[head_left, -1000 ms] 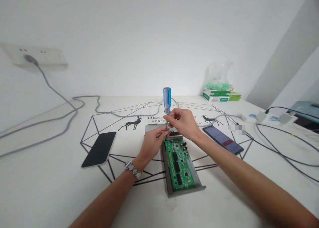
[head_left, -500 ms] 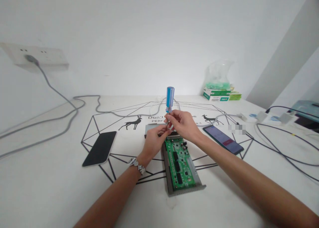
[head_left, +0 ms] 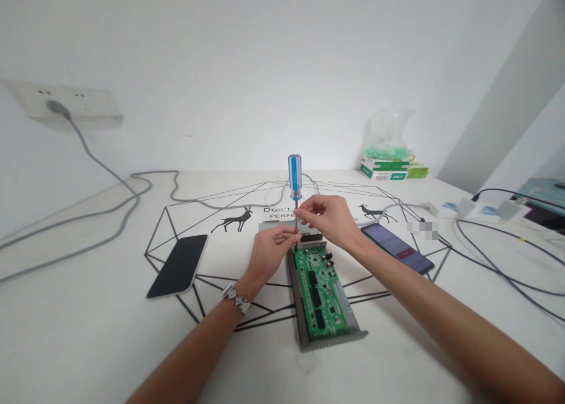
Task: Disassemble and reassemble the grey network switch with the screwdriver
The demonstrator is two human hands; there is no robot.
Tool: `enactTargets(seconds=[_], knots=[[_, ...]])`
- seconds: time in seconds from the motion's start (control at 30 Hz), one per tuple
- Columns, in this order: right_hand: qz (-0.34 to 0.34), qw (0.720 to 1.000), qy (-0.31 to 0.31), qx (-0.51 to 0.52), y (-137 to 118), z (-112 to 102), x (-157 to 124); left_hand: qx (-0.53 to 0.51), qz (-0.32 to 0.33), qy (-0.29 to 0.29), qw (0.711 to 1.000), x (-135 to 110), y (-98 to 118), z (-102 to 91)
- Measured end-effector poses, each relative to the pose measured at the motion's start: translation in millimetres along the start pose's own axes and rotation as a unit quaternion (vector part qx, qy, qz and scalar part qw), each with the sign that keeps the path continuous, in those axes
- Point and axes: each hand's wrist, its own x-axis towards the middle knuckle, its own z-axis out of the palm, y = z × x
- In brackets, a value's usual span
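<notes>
A green circuit board (head_left: 320, 292) lies in a grey metal tray (head_left: 351, 319) at the middle of the white table. Over the board's far end a screwdriver with a blue handle (head_left: 295, 177) stands upright. My right hand (head_left: 329, 219) pinches its metal shaft just below the handle. My left hand (head_left: 269, 251), with a bracelet on its wrist, has its fingers closed around the lower shaft near the tip, at the board's far left corner. The tip itself is hidden by my fingers.
A dark phone (head_left: 179, 264) lies face down left of the board, another phone (head_left: 399, 248) with a lit screen to the right. Grey cables (head_left: 110, 207) run from a wall socket (head_left: 73, 104). Green boxes (head_left: 388, 169) stand at the back right; chargers and wires (head_left: 485, 216) are at the far right.
The screwdriver leaned to the right half a second ago and now stands upright again. Both hands have stayed at its shaft over the board's far end.
</notes>
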Motion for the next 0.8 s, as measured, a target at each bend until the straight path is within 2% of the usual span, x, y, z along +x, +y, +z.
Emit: enactTargets(seconds=[0.13, 0.27, 0.53, 0.8], knots=[[-0.012, 1.0, -0.016, -0.017, -3.9, -1.5, -1.2, 0.011, 0.005, 0.007, 1.0, -0.6, -1.5, -4.8], [-0.003, 1.0, -0.014, -0.019, -5.2, 1.3, -3.1, 0.013, 0.011, 0.01, 1.0, 1.7, -3.8, -1.3], [0.025, 0.998, -0.001, 0.057, 2.8, 4.3, -5.0, 0.008, 0.026, -0.021, 0.999, 5.0, 0.0, 6.7], [0.005, 0.999, -0.017, 0.047, 8.2, 7.0, -9.2, -0.02, 0.035, -0.041, 0.998, 9.0, 2.1, 12.9]])
